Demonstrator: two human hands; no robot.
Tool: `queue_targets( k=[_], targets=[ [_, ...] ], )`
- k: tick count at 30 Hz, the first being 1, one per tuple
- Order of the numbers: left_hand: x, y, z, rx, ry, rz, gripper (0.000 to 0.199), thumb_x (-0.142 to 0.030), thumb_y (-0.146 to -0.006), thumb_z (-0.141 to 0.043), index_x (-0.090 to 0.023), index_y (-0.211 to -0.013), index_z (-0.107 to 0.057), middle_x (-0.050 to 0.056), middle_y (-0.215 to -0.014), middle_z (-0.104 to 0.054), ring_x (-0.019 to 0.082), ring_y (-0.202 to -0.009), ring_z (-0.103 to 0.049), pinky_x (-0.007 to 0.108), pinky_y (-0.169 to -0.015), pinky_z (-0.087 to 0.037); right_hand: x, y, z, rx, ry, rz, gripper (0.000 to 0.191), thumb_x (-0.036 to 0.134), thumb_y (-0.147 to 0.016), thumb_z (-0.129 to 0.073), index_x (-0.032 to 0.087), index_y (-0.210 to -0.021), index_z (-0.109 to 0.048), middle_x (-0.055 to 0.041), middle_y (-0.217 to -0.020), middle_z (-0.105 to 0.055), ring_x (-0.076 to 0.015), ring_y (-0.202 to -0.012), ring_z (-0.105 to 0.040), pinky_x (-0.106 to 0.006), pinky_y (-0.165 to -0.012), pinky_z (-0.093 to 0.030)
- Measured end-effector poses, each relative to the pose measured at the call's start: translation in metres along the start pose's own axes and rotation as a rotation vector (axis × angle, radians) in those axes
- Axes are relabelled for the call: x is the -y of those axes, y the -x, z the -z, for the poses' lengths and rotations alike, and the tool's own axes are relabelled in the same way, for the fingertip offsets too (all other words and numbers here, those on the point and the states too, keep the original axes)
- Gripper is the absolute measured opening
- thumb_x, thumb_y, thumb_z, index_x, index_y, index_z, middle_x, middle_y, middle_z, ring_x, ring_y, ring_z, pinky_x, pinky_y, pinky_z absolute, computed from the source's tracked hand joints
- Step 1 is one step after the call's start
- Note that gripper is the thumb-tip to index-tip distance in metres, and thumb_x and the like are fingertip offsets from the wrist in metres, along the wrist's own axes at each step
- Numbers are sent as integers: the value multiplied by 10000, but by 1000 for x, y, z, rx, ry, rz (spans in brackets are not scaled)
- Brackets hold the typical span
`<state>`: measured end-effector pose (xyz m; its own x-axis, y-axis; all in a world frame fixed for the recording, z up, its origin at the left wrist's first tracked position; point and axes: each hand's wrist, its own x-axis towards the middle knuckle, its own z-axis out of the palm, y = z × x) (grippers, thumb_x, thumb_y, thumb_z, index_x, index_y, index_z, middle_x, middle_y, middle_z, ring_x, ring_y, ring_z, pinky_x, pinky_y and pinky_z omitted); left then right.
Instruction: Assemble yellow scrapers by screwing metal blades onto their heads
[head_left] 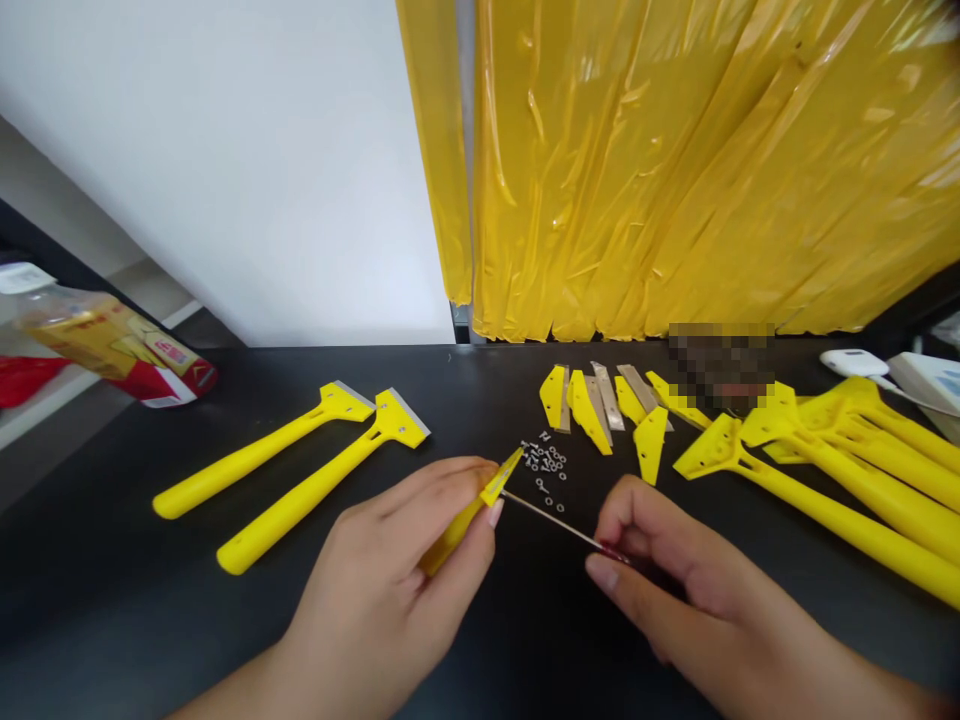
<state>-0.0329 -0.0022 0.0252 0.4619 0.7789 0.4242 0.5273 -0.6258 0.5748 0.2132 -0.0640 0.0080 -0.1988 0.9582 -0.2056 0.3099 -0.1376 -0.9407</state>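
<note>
A person's left hand (pixel 405 555) has its grip closed around a yellow scraper (pixel 454 535), head tilted up, at the centre front, above a black worktop (pixel 517 620). The right hand (pixel 675 575) pinches a slim screwdriver (pixel 551 517) between thumb and fingers, its tip at the scraper's head; whether it sits in a screw is hidden. The step in hand looks like screw-fastening; the next move seems to call for a firm left hold and a straight, steady turn. Just beyond lie small screws and washers (pixel 551 462), yellow plates (pixel 649 447) and metal strips (pixel 607 395). Two bladed scrapers (pixel 300 497) rest left, yellow handles (pixel 825 510) right. A drink bottle (pixel 112 340) leans far left; behind stand a white panel (pixel 262 170) and wrinkled yellow plastic sheeting (pixel 637 170).
</note>
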Motion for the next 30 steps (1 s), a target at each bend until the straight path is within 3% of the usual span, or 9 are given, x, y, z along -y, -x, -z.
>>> queue_targets(
  k=[3,5,8,13,17,20,24,26,30],
  targets=[
    [1,0,-3,-22,2,0,207,-148,-978,-681,-278,-1133,-720,13,-1215,-796,169,-1061,-778,231,-981,-600,0,2,3,-122,207,205,179,330,-1083,-526,244,-934,-577,2,-779,-623,-158,-710,-596,-241,-585,-492],
    [1,-1,-4,-28,6,4,190,-152,-977,-683,-278,-1115,-715,12,-1207,-797,175,-1055,-779,240,-972,-607,1,2,5,-136,277,257,212,339,-1098,-489,244,-940,-594,-4,-763,-634,-167,-699,-615,-250,-560,-484],
    [1,-3,-4,-22,12,8,179,-156,-977,-683,-274,-1107,-717,13,-1200,-799,179,-1053,-781,242,-963,-611,-1,2,6,-88,347,201,286,376,-1126,-423,247,-910,-559,8,-754,-608,-156,-674,-589,-257,-578,-477],
    [1,-2,-2,-33,-25,1,175,-151,-980,-683,-267,-1107,-709,2,-1193,-794,162,-1058,-773,225,-986,-592,-7,3,2,-47,316,81,137,347,-1103,-498,258,-1001,-516,19,-831,-594,-155,-727,-567,-256,-623,-473],
    [2,-1,-1,-47,-83,-28,196,-162,-979,-688,-256,-1150,-705,24,-1234,-785,190,-1100,-764,268,-1024,-588,-7,-1,-1,-6,154,90,312,441,-1133,-421,238,-930,-545,27,-747,-523,-146,-666,-495,-257,-579,-408],
    [2,-1,-1,-51,-91,-35,211,-155,-983,-677,-258,-1165,-704,22,-1241,-785,192,-1109,-763,271,-1025,-589,-6,-5,-3,31,-49,-25,470,586,-1111,-390,218,-921,-611,41,-689,-458,-137,-616,-467,-243,-547,-406],
    [2,0,0,-35,-83,-33,206,-157,-984,-679,-262,-1159,-702,1,-1226,-788,169,-1099,-763,235,-1029,-574,-7,-7,-6,64,-242,-119,400,637,-1038,-548,242,-981,-536,71,-737,-440,-105,-575,-409,-213,-512,-383],
    [2,-1,0,-41,-80,-32,196,-155,-983,-679,-260,-1147,-703,-2,-1224,-787,163,-1100,-761,223,-1027,-569,-8,-7,-5,55,-243,-117,374,598,-1036,-586,243,-950,-507,67,-755,-461,-103,-595,-415,-210,-525,-383],
    [3,-2,-1,-41,-81,-25,204,-145,-980,-684,-266,-1144,-698,-6,-1232,-782,160,-1109,-757,222,-1030,-565,-8,-6,-4,34,-137,-106,475,620,-1088,-433,211,-939,-620,36,-714,-459,-134,-644,-466,-236,-561,-414]
  ],
)
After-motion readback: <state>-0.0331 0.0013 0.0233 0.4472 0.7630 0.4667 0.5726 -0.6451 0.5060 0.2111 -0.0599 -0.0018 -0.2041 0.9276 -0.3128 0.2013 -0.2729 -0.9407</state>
